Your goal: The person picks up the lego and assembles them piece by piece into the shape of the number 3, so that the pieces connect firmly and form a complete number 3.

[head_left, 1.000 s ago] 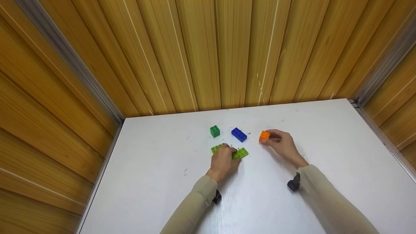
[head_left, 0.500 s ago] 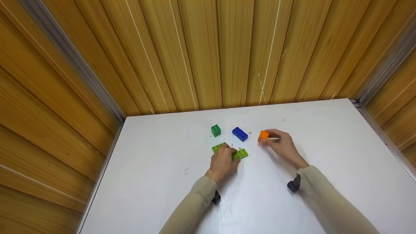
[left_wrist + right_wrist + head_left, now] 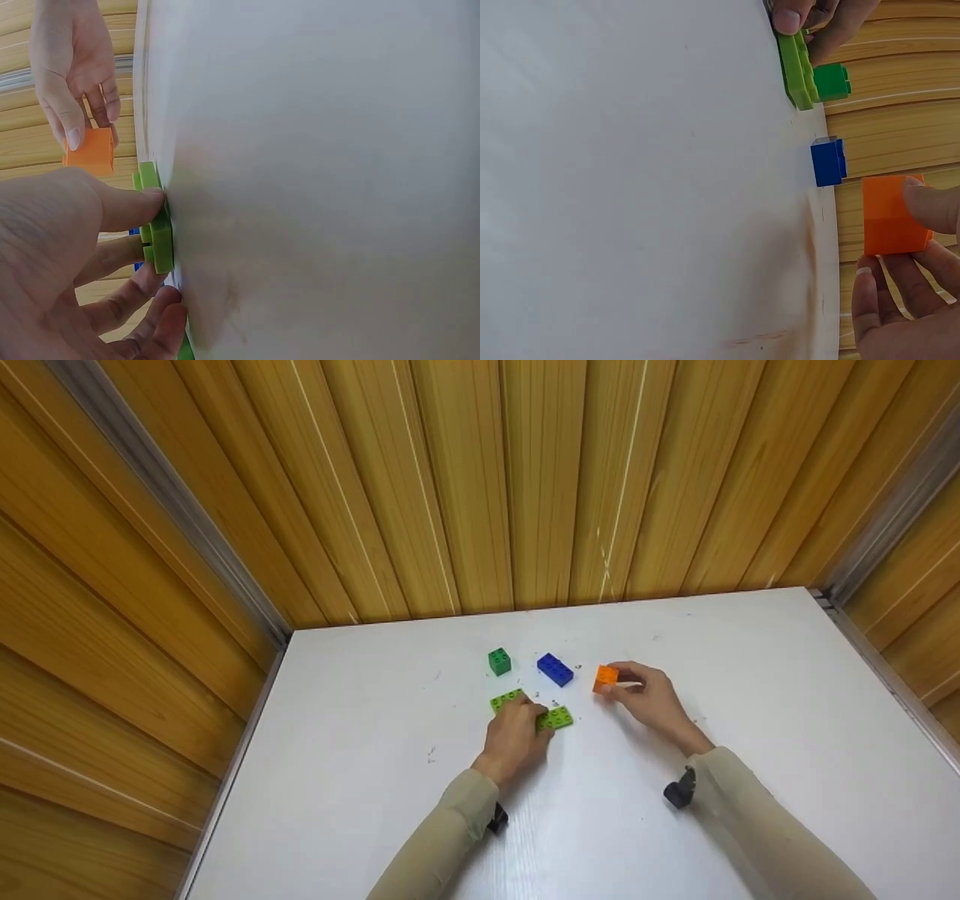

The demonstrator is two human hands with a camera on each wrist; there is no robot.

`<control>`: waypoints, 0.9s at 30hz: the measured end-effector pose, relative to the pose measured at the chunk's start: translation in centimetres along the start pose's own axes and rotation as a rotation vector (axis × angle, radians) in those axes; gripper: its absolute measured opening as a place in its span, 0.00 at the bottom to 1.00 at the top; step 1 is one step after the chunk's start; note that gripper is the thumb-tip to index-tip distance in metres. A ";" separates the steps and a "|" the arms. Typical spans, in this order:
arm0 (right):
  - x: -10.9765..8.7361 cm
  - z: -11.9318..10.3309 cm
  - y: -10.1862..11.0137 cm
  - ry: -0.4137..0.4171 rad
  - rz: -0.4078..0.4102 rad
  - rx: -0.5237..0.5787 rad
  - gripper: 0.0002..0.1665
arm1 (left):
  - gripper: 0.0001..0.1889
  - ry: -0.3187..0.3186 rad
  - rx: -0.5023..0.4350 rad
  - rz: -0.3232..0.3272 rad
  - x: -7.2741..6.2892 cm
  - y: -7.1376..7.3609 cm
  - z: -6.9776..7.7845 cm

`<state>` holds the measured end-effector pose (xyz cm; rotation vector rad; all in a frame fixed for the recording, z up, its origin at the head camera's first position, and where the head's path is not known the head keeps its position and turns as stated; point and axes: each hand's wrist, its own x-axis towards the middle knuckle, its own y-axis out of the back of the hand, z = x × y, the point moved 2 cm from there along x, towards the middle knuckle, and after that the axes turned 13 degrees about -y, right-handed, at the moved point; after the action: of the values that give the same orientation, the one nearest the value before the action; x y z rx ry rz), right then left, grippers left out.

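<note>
My left hand (image 3: 514, 735) grips light green flat studded toy bricks (image 3: 556, 718) on the white table, thumb on the near side and fingers on the far side. Their middle is hidden under the fingers, with studded parts showing on both sides of the hand. To the right, my right hand (image 3: 654, 701) pinches an orange toy brick (image 3: 605, 679) between thumb and fingers. In the right wrist view that orange brick (image 3: 892, 216) appears held up off the table. A blue studded brick (image 3: 555, 669) lies between and beyond the hands, and a green brick (image 3: 499, 661) stands left of it.
The white table (image 3: 345, 720) reaches back to a wood-patterned panel wall (image 3: 480, 487). Side panels with grey metal posts (image 3: 172, 495) bound it left and right. Small dark marks dot the tabletop near the bricks.
My right hand has moved slightly left and nearer with the orange brick. The left hand stays almost in place on the light green bricks.
</note>
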<state>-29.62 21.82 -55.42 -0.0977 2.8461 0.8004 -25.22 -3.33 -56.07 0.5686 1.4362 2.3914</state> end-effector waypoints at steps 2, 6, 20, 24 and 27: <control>-0.1 -0.1 -0.1 0.006 -0.001 0.004 0.30 | 0.17 -0.003 0.001 -0.005 -0.1 0.0 0.0; -0.4 -0.3 -0.2 0.019 -0.008 0.004 0.28 | 0.18 -0.012 0.000 -0.020 -0.2 0.1 0.0; -1.4 -0.9 -0.9 0.078 -0.039 -0.011 0.26 | 0.19 -0.029 -0.172 -0.061 -0.6 0.2 -1.0; -1.6 -1.1 -1.2 0.118 -0.030 -0.022 0.26 | 0.19 -0.018 -0.224 -0.061 -0.6 0.1 -1.4; -1.7 -1.2 -1.4 0.132 -0.031 -0.021 0.25 | 0.19 -0.005 -0.245 -0.066 -0.6 0.0 -1.6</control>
<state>-28.01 20.02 -54.79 -0.2049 2.9514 0.8481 -25.40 -4.84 -56.80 0.4578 1.1186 2.4612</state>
